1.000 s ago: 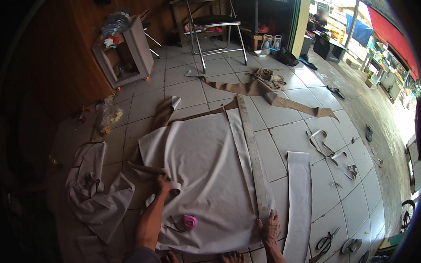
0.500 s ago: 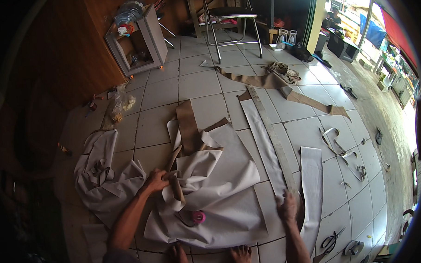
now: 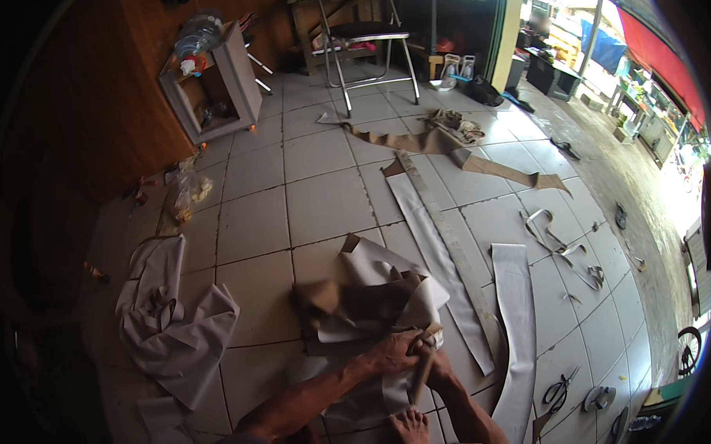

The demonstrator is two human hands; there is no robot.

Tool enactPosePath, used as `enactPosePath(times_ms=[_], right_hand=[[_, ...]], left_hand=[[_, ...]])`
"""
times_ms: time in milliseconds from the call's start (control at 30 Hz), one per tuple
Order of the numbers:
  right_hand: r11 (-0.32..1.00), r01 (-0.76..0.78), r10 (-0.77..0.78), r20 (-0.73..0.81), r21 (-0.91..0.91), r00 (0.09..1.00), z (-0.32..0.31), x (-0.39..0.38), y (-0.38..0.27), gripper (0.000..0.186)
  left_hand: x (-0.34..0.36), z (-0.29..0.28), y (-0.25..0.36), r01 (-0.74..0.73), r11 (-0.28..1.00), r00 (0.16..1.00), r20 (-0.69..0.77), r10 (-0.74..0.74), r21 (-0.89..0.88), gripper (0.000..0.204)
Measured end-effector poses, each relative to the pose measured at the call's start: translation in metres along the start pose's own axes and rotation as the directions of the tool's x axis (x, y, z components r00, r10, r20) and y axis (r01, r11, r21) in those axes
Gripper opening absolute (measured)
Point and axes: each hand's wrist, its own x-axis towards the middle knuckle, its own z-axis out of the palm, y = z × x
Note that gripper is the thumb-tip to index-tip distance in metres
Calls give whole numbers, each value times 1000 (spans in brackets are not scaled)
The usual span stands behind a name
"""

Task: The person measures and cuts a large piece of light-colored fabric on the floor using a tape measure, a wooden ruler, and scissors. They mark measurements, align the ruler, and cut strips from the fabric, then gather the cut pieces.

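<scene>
A large sheet of grey-white faux leather with a brown back (image 3: 365, 280) is gathered and folded in front of me, blurred on its left side. My left hand (image 3: 395, 352) is closed on a bunch of it. Right beside it, partly hidden, my right hand (image 3: 434, 362) also grips the bunched material. A brown-backed edge hangs below the hands, near my bare foot (image 3: 410, 431). Just right of the hands lie a long metal ruler (image 3: 453, 246) and a cut pale strip (image 3: 435, 258). Another wider pale strip (image 3: 514, 310) lies farther right.
Crumpled faux leather (image 3: 175, 322) lies at the left. Scissors (image 3: 559, 391) and a roll of tape (image 3: 598, 398) are at the lower right, below curled thin strips (image 3: 560, 246). Brown offcuts (image 3: 502, 168), a folding chair (image 3: 369, 37) and a small cabinet (image 3: 218, 86) stand or lie farther off.
My right hand has left the ruler and joined my left hand, which moved right. The large sheet is now gathered up and folded over. The pink tape measure no longer shows.
</scene>
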Motion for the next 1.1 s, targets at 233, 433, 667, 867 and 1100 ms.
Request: enactPosePath(times_ms=[233, 433, 667, 867, 1100], right_hand=[[929, 249, -294, -140, -273, 946, 47, -2, -150, 33], [705, 552, -637, -56, -445, 769, 62, 20, -272, 28], [289, 949, -851, 420, -124, 314, 161, -12, -339, 56], [489, 870, -754, 530, 58, 388, 186, -91, -337, 65], [680, 584, -528, 256, -443, 809, -23, -27, -291, 46]], left_hand=[[-19, -118, 86, 98, 983, 992, 89, -85, -154, 88], [-49, -219, 128, 27, 960, 974, -211, -89, -279, 95], [-92, -266, 173, -29, 906, 973, -195, 122, 422, 113], [-64, -264, 207, 122, 915, 988, -137, -75, 384, 105], [-5, -246, 215, 201, 936, 970, -194, -149, 289, 96]])
